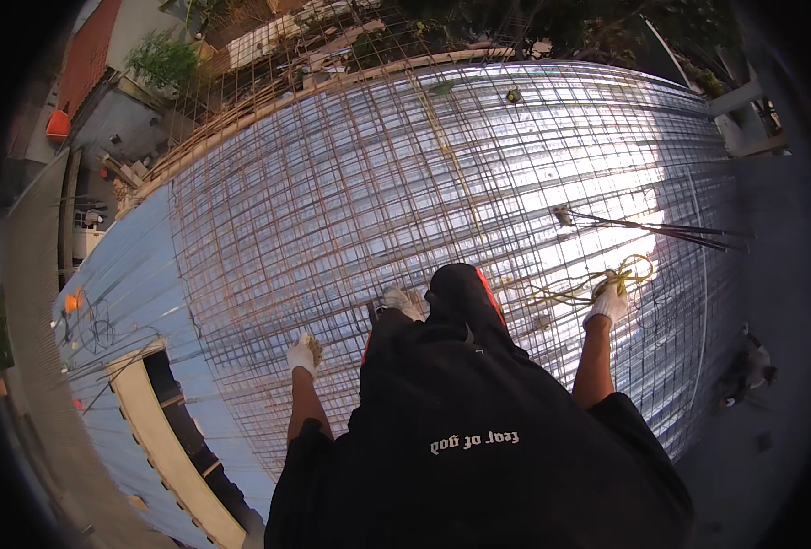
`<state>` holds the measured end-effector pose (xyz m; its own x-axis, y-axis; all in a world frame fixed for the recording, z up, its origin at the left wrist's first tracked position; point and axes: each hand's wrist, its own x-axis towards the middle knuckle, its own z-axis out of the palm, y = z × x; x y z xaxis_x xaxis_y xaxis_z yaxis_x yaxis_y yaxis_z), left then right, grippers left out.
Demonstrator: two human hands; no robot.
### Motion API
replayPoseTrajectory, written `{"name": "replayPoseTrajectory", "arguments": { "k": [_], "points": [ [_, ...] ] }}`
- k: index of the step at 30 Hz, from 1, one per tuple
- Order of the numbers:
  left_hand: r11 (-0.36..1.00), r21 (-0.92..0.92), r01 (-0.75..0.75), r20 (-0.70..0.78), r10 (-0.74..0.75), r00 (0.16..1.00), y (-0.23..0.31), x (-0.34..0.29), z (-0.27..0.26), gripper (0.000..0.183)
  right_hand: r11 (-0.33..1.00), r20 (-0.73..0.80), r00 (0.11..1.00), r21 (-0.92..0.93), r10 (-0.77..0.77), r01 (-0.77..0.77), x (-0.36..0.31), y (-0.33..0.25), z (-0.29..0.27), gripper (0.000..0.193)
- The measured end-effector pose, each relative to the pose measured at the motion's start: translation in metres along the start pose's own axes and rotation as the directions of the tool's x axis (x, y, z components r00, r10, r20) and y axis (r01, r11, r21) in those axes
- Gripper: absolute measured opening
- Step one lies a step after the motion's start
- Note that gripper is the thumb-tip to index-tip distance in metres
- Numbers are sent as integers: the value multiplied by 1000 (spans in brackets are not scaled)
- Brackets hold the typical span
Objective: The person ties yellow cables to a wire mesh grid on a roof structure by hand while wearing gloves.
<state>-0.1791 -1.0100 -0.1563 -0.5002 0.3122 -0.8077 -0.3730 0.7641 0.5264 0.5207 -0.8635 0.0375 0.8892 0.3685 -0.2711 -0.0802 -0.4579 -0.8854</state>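
Note:
In a white glove, my right hand (610, 300) closes around a looped yellow-green hose or cord (638, 265), part of which trails left over the rebar mesh. My left hand (304, 353), gloved too, hangs low over the mesh at my left side. Its fingers look curled, and whatever they may hold I cannot make out. Beneath both hands spreads the rusty rebar mesh (332, 197), lying over shiny corrugated metal decking (606, 123). One of my shoes (400, 300) shows by my knee, on the mesh.
Several loose dark bars (666, 229) lie beyond my right hand, beside a small block (563, 216). At the lower left, a long opening (181, 412) cuts the deck beside a pale board (172, 444). Another person (751, 368) is at the far right, in shadow. Upright rebar (268, 59) lines the far edge.

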Motion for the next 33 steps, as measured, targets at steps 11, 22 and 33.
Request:
{"name": "replayPoseTrajectory", "arguments": {
  "k": [11, 22, 33],
  "points": [
    [953, 80, -294, 212, 272, 939, 294, 58, 258, 28, 980, 118, 986, -145, -118, 135, 33, 11, 228, 18],
    [861, 489, -135, 181, 52, 982, 449, 132, 358, 38, 826, 351, 926, -557, 141, 85, 109, -75, 483, 42],
    [441, 771, -459, 233, 476, 848, 599, 250, 463, 53, 904, -19, 991, -411, -132, 113, 194, -124, 616, 35]
  ]
}}
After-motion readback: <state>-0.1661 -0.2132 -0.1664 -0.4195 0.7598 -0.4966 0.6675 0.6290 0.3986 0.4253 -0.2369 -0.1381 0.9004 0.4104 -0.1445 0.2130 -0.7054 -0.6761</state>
